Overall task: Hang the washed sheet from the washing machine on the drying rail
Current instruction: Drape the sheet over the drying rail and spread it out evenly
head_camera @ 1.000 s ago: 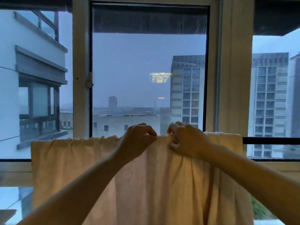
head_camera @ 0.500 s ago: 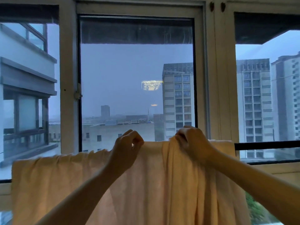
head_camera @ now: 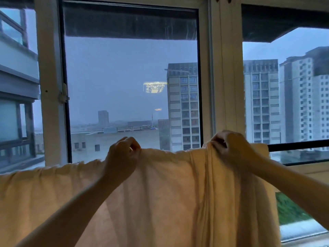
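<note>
A pale cream sheet (head_camera: 160, 193) hangs draped over a dark horizontal drying rail (head_camera: 299, 145) in front of the window. The sheet covers most of the rail; only its right end shows bare. My left hand (head_camera: 122, 157) pinches the sheet's top fold near the middle. My right hand (head_camera: 233, 148) grips a bunched fold at the top, further right, where the cloth gathers into vertical pleats. The sheet's left part sags lower and runs out of view at the left edge.
A white window frame (head_camera: 224, 86) stands right behind the rail, with a latch (head_camera: 63, 95) on the left post. A pale sill (head_camera: 306, 168) runs under the rail at right. Tall buildings lie outside the glass.
My hands have moved apart along the rail, the right one dragging its bunched fold to the right and the sheet spreading wider between them. The view has shifted left and down.
</note>
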{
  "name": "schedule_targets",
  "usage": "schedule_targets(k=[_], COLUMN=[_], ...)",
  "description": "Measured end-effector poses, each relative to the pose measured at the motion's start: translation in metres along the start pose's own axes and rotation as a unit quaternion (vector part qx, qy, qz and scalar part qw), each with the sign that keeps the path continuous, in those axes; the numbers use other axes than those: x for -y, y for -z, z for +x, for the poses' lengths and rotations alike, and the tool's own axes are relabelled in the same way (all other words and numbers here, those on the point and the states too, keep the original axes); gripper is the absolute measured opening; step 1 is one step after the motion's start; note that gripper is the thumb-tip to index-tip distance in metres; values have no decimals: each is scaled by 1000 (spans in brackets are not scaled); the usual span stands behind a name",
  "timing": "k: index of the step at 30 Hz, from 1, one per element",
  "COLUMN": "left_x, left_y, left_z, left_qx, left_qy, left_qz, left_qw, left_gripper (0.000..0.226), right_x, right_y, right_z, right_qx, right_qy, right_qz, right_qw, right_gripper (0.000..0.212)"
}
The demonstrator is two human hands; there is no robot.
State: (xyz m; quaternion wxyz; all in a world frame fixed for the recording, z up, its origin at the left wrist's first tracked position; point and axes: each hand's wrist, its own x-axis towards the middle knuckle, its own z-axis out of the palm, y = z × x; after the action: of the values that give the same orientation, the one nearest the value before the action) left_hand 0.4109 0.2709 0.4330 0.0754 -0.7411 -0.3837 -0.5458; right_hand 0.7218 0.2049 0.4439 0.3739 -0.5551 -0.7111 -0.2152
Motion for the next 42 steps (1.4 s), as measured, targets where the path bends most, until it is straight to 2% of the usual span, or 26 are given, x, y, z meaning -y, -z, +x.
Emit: schedule_targets(k=[2, 4, 6, 8, 15, 20, 25, 29, 32, 35, 38, 42], left_x=[-12, -28, -45, -56, -55, -46, -28, -38, -58, -80, -85, -82], left_y=[-4, -9, -16, -23, -32, -25, -11, -15, -25, -41, -54, -53], left_z=[-2, -5, -8, -8, 0, 3, 8, 8, 4, -4, -8, -5], left_qx=[12, 28, 72, 104, 97, 86, 45, 74, 93, 114, 101, 111], left_qy=[-17, -82, -147, -172, -91, -83, -33, -19, -58, -102, -89, -64], left_qz=[12, 12, 11, 22, -67, -29, 4, 33, 35, 55, 53, 85], left_qw=[1000, 996, 986, 979, 989, 992, 998, 997, 993, 987, 989, 988], left_gripper=[13, 13, 17, 22, 2, 10, 11, 15, 15, 11, 26, 55], right_x=[7, 13, 18, 21, 21, 12, -14, -21, -20, -16, -19, -26], right_y=[-2, -7, -11, -12, -11, -9, 3, 11, 15, 20, 21, 17], right_z=[1, 0, -1, -3, -8, -9, -10, -12, -17, -20, -21, -23], right_qx=[26, 45, 39, 24, -27, -64, -85, -50, -23, -7, 35, 28], right_qy=[7, 10, 17, 15, 4, -30, -65, -45, -14, 65, 131, 124], right_qz=[10, 9, 0, -6, -3, -12, -23, -22, -19, -38, -71, -45], right_qw=[1000, 999, 999, 1000, 1000, 997, 994, 998, 999, 997, 988, 991], right_gripper=[6, 13, 19, 17, 15, 12, 11, 11, 13, 21, 25, 34])
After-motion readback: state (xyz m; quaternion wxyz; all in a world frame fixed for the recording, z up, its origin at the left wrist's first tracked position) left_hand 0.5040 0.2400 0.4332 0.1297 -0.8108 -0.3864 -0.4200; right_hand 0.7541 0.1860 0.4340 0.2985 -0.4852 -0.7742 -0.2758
